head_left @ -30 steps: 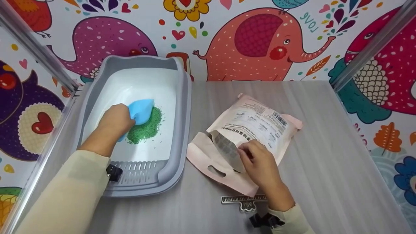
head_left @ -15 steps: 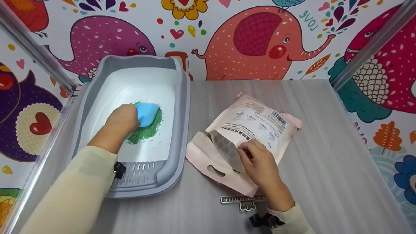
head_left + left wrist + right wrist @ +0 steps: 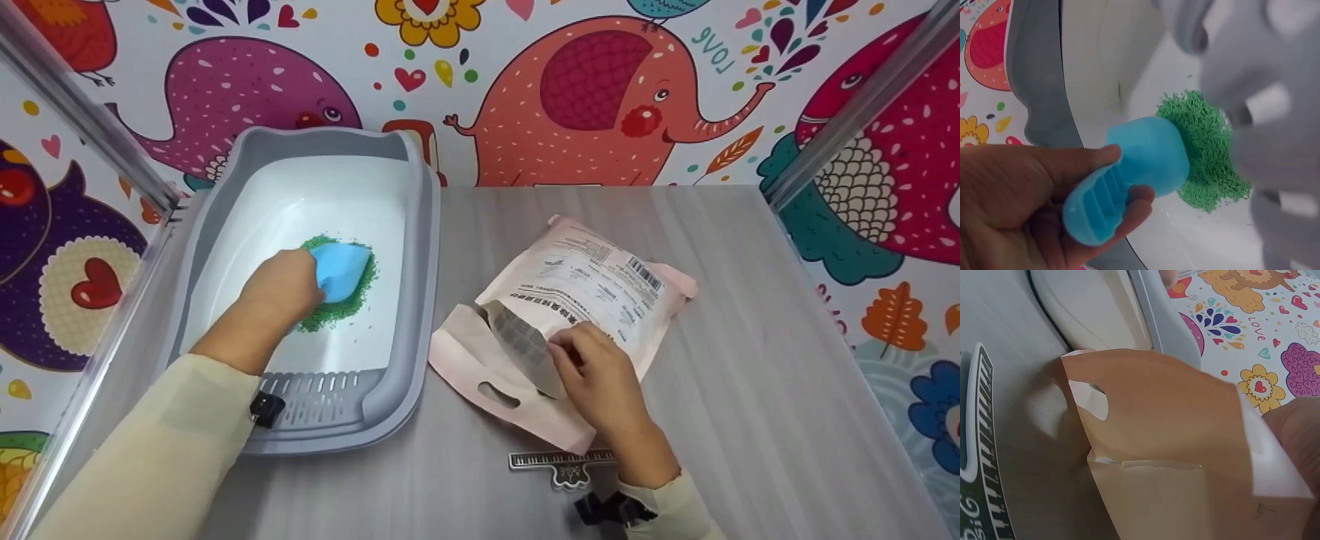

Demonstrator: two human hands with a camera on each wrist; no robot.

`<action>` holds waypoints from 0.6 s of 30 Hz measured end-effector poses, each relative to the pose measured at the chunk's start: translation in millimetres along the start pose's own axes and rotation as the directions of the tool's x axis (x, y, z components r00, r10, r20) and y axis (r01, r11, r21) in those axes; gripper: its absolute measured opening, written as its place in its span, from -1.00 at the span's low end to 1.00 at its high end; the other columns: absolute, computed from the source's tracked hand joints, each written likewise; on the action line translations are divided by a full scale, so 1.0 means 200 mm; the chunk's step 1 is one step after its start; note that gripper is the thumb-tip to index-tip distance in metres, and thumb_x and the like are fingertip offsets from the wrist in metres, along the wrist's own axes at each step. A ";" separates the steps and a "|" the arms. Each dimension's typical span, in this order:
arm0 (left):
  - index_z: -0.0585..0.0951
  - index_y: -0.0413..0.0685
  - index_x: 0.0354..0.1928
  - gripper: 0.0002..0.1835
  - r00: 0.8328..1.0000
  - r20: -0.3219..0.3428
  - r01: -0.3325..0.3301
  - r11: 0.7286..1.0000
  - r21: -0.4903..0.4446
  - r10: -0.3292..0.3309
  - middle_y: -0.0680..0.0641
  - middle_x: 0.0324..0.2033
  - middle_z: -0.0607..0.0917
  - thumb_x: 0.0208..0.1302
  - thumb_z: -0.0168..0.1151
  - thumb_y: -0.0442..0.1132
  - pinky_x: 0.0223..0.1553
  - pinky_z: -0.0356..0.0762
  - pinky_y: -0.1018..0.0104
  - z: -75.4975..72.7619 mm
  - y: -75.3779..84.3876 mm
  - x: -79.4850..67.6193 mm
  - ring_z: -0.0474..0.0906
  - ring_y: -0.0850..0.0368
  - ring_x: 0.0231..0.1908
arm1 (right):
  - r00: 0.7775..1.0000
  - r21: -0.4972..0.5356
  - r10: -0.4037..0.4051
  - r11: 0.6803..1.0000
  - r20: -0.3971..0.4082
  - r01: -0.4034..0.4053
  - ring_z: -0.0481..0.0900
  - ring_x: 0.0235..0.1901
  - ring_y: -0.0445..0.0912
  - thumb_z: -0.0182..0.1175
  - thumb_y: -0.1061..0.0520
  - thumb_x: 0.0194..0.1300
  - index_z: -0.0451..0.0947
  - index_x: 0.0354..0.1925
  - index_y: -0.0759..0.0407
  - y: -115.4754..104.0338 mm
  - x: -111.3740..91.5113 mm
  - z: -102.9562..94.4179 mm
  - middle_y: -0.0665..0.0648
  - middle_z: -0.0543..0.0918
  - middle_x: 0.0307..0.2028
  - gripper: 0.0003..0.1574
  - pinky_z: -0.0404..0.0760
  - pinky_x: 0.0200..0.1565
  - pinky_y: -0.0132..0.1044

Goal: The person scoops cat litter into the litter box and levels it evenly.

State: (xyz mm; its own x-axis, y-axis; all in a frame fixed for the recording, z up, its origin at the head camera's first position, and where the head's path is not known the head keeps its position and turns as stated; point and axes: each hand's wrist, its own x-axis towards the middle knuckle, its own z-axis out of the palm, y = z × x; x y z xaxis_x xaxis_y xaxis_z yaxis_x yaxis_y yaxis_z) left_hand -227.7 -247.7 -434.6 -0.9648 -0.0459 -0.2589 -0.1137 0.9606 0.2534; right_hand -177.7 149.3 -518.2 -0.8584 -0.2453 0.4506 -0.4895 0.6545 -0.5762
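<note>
My left hand (image 3: 281,289) grips the handle of a light blue scoop (image 3: 343,271) inside a grey litter box (image 3: 429,300). The scoop's bowl covers part of a heap of green pellets (image 3: 1207,152) on the white floor of the box. In the left wrist view, the ribbed hollow of the handle faces the camera between thumb and fingers. My right hand (image 3: 600,375) pinches the edge of the torn mouth of a pink bag (image 3: 577,277), which lies on the table. The bag's silvery inside shows through the mouth; its contents are hidden.
A black and silver clip with a piano-key pattern (image 3: 570,468) lies by the bag's handle flap (image 3: 469,367). At the box's near end is a slotted grey ledge (image 3: 322,397). Patterned walls (image 3: 585,90) enclose the grey table (image 3: 750,360) at the back and sides.
My left hand and the scoop have shifted slightly right and toward me, and the scoop has turned, now lying over the middle of the heap. My right hand and the bag stay put.
</note>
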 end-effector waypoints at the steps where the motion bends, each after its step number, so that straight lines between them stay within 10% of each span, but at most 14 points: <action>1: 0.56 -0.67 0.02 -0.59 1.000 0.010 -0.008 1.000 0.008 0.008 -0.55 -0.05 0.68 0.26 0.31 -0.39 0.04 0.63 -0.24 0.01 0.01 0.00 0.63 -0.30 -0.20 | 1.000 -0.001 0.004 1.000 0.003 -0.004 0.50 -0.39 -0.24 0.39 0.19 0.34 0.68 -0.23 0.16 0.00 0.00 0.00 -0.01 0.63 -0.35 -0.93 0.54 -0.34 -0.36; 18: 0.59 -0.65 -0.03 -0.69 0.999 0.037 -0.017 0.998 0.060 0.014 -0.54 -0.08 0.69 0.20 0.22 -0.53 0.00 0.66 -0.16 0.02 0.03 -0.01 0.62 -0.24 -0.23 | 0.999 -0.003 0.024 1.000 0.021 -0.024 0.50 -0.39 -0.26 0.36 0.19 0.37 0.67 -0.23 0.12 -0.01 0.01 0.00 -0.02 0.62 -0.34 -0.96 0.54 -0.34 -0.37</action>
State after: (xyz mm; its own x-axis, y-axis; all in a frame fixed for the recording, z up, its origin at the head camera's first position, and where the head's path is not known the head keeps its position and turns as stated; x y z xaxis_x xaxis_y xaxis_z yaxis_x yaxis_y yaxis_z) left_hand -225.6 -241.0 -437.2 -0.9568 -0.0219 -0.2900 -0.0834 0.9760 0.2013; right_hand -178.1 148.7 -516.0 -0.8729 -0.2441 0.4223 -0.4682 0.6622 -0.5850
